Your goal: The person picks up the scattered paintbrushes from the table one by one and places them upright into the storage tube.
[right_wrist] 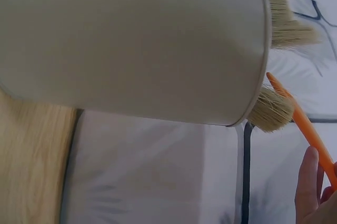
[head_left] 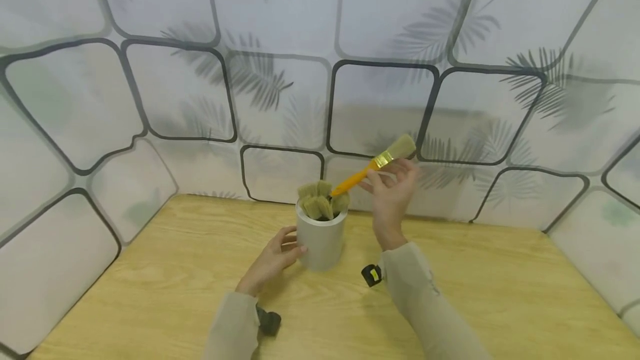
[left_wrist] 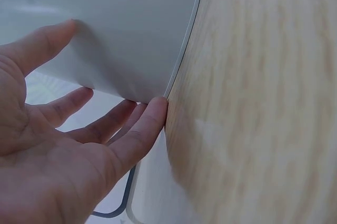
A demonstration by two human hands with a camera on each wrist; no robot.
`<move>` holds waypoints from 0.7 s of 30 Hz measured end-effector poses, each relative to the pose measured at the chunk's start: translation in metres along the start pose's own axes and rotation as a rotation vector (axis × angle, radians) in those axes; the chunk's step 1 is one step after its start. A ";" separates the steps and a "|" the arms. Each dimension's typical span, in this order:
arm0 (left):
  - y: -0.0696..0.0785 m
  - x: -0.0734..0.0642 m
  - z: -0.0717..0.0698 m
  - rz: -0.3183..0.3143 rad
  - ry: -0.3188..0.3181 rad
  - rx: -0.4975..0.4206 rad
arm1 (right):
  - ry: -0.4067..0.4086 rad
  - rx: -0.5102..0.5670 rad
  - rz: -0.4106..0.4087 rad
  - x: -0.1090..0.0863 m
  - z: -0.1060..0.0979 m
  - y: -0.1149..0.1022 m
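A white cylindrical container (head_left: 322, 246) stands upright on the wooden table, with several bristle brush heads (head_left: 318, 206) sticking out of its top. My right hand (head_left: 394, 196) pinches a paintbrush (head_left: 355, 181) with an orange handle, a gold-coloured ferrule and pale bristles. The brush tilts bristles up to the right, and its handle end is by the container's rim; in the right wrist view the handle tip (right_wrist: 269, 76) shows just outside that rim. At the container's lower left side, my left hand (head_left: 274, 257) touches the wall with spread, fairly straight fingers (left_wrist: 142, 134) and thumb.
The wooden table (head_left: 165, 276) runs up to a patterned cloth wall (head_left: 285, 174) close behind the container. More of the same wall covering (head_left: 65, 260) closes off the left side and the right side. Dark wrist straps (head_left: 371, 275) show at both sleeves.
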State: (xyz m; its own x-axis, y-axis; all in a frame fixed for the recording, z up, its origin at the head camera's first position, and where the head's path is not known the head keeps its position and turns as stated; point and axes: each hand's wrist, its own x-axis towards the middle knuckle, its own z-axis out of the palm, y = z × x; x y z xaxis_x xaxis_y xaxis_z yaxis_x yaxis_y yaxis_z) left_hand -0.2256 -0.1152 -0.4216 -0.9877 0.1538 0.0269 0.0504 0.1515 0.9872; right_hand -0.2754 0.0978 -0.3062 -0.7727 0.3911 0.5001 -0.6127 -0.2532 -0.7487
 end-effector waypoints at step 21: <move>-0.001 0.002 0.000 -0.003 -0.016 -0.025 | -0.194 -0.463 -0.156 -0.009 0.010 0.002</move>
State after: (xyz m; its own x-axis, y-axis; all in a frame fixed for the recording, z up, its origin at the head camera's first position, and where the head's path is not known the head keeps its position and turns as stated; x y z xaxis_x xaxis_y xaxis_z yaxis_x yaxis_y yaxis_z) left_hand -0.2279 -0.1153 -0.4221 -0.9854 0.1691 0.0212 0.0433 0.1279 0.9908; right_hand -0.2714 0.0846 -0.3078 -0.7218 0.2108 0.6593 -0.6191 0.2293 -0.7511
